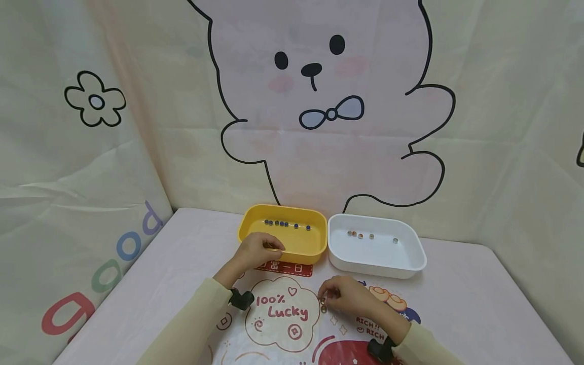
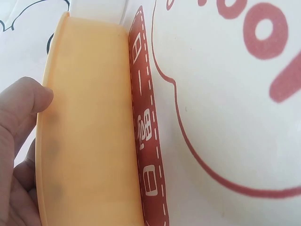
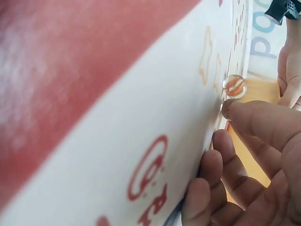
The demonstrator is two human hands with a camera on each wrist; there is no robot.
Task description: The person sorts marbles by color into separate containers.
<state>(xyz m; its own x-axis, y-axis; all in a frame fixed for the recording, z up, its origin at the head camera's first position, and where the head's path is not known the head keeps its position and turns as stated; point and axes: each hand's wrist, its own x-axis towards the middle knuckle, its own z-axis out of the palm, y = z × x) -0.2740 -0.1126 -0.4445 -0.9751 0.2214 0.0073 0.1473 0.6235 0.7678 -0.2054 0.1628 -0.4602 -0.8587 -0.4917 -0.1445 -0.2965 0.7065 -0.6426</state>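
My left hand (image 1: 257, 248) is at the front rim of a yellow tray (image 1: 315, 257). In the left wrist view the thumb (image 2: 40, 95) lies on the rim and the other fingers curl behind the wall, gripping the edge. Several dark blue marbles (image 1: 286, 224) lie inside that tray. My right hand (image 1: 349, 296) is low over the printed tabletop with bent fingers. Its fingertips are right beside two small marbles (image 1: 323, 309); a clear one with an orange swirl (image 3: 235, 86) shows in the right wrist view. Whether the fingertips pinch a marble cannot be seen.
A white tray (image 1: 378, 266) stands against the yellow one's right side, with several clear and orange marbles (image 1: 360, 236) in it. Both are near the back edge of the table (image 1: 196, 228). Behind hangs a cloth backdrop (image 1: 292, 172) with a cartoon bear.
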